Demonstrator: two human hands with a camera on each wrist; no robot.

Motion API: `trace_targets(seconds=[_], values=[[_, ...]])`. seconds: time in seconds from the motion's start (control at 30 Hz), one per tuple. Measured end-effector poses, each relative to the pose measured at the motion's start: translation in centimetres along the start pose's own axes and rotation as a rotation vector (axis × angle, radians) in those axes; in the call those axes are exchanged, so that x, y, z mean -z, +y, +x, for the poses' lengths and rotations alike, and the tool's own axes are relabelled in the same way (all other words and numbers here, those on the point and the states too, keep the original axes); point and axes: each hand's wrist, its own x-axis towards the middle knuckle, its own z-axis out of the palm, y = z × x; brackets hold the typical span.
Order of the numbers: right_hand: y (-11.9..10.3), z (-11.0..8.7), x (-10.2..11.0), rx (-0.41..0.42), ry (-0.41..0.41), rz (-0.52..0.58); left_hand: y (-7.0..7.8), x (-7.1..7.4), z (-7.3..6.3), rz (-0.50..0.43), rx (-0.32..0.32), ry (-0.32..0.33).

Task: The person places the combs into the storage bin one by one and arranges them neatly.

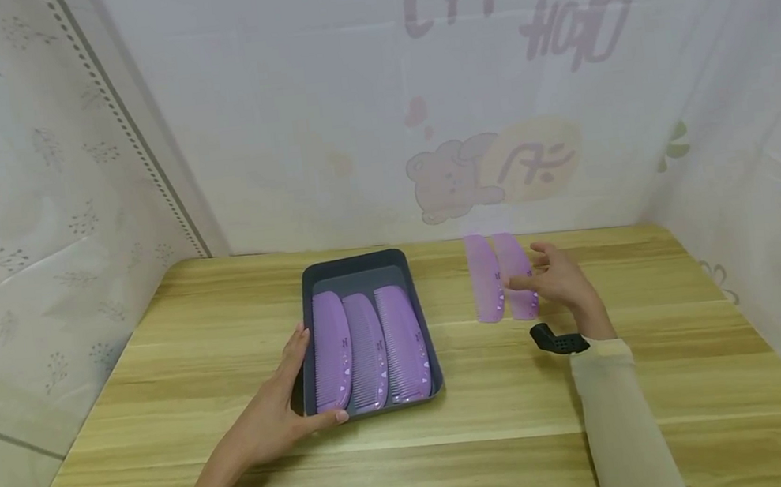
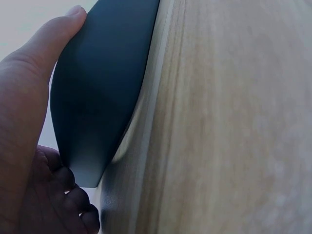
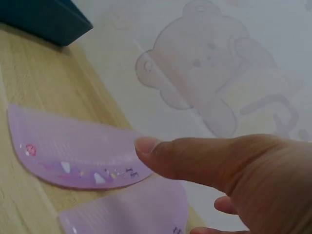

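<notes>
My left hand (image 1: 273, 418) grips the near left corner of a dark grey tray (image 1: 353, 264), thumb along the front edge and fingers at the left side. In the left wrist view, the tray wall (image 2: 100, 83) sits between thumb and curled fingers. Three purple combs (image 1: 333, 349) lie side by side in the tray, their teeth facing left. To the right, two paler purple combs (image 1: 485, 281) lie parallel on the table. My right hand (image 1: 560, 279) hovers at the right-hand comb (image 3: 131, 207), fingers spread and holding nothing. Its thumb overlaps the other comb in the right wrist view.
Wood-grain table (image 1: 496, 431) lies under everything. Behind it hangs a pale cloth (image 1: 299, 126) with a printed bear and lettering, meeting the table's back edge just beyond the combs. Patterned cloth also covers the left and right sides. A black wrist mount (image 1: 559, 339) sits on the right wrist.
</notes>
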Motion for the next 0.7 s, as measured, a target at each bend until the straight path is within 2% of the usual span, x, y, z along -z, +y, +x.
trace_targets(seconds=[0.43, 0.7], values=[[0.3, 0.4, -1.2, -0.005, 0.062, -0.076, 0.1, 0.1, 0.1, -0.008, 0.002, -0.001], [0.4, 0.2, -0.5, -0.041, 0.035, -0.082, 0.1, 0.0, 0.0, -0.009, 0.01, -0.005]])
